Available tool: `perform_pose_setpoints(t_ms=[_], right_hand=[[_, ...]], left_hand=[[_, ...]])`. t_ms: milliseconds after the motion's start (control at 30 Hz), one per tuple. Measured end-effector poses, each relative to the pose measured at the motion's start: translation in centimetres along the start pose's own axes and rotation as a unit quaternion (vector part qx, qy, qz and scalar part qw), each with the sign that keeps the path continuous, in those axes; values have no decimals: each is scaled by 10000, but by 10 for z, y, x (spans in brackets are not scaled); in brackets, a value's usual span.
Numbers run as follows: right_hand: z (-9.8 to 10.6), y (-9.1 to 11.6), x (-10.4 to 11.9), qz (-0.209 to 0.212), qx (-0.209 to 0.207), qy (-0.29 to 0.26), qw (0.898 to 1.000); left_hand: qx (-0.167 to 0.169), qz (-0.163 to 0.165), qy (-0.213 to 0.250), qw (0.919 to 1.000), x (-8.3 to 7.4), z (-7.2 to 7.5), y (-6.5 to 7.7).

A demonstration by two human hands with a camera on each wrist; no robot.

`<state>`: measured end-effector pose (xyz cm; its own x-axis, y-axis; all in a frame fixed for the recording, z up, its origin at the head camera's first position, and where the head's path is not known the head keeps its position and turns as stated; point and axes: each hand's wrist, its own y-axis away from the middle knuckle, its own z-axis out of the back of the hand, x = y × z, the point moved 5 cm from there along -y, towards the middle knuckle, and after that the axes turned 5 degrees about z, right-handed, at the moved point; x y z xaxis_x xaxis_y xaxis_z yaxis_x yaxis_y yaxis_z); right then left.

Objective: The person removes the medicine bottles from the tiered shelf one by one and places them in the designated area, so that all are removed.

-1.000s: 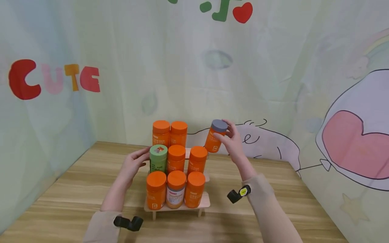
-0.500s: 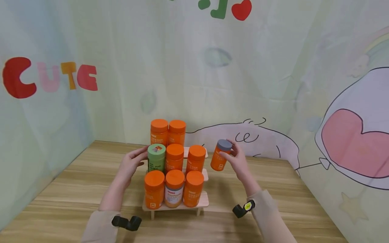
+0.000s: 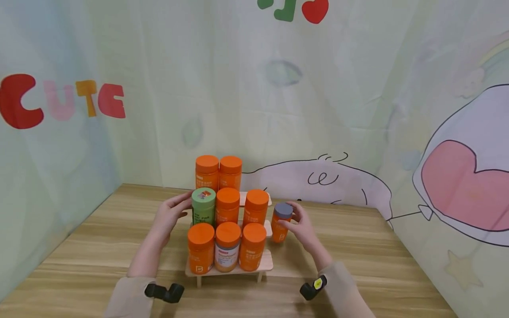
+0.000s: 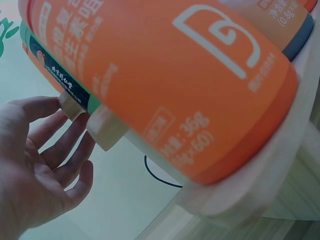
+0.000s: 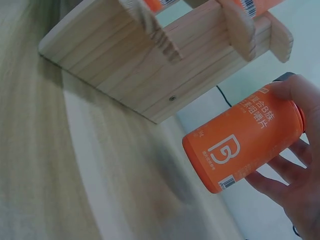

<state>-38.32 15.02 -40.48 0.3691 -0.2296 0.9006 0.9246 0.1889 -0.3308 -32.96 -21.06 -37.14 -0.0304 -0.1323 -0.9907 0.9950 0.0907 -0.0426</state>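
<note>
My right hand [image 3: 304, 227] grips an orange jar [image 3: 280, 234] with a grey lid, just right of the stepped wooden stand [image 3: 267, 260]. In the right wrist view this jar [image 5: 240, 142] hangs tilted above the tabletop, thumb near the lid and fingers behind. My left hand [image 3: 168, 217] is at the stand's left side, beside a green jar [image 3: 203, 212] on the middle step. The left wrist view shows its fingers [image 4: 62, 145] loosely bent, with a fingertip at the end of a wooden step. A front orange jar [image 4: 200, 90] covers much of the green one there.
Two orange jars [image 3: 207, 174] stand on the top step's left part. Two more orange jars [image 3: 228, 207] share the middle step. Along the front step is a row of three, including a white-labelled jar [image 3: 227, 256]. A printed curtain [image 3: 338, 110] hangs behind the wooden table [image 3: 346, 274].
My right hand has brought the grey-lidded jar down from the top step's height, first outward to the right, then back left beside the stand. My left hand has stayed by the green jar.
</note>
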Motion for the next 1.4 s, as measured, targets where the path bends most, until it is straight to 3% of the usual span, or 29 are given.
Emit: perform_pose_setpoints(t_ms=[400, 733, 1133, 1400], right_hand=[[-11, 7, -11, 309, 84, -170, 9993], [-12, 6, -14, 147, 168, -182, 9996], [-8, 8, -18, 247, 330, -106, 9991], [-1, 4, 0, 613, 93, -302, 9976]], left_hand=[[21, -55, 22, 10000, -1, 1, 3], [-54, 31, 2, 10000, -4, 1, 3], [-68, 48, 34, 10000, -4, -2, 4], [-42, 105, 76, 9999, -4, -3, 5]])
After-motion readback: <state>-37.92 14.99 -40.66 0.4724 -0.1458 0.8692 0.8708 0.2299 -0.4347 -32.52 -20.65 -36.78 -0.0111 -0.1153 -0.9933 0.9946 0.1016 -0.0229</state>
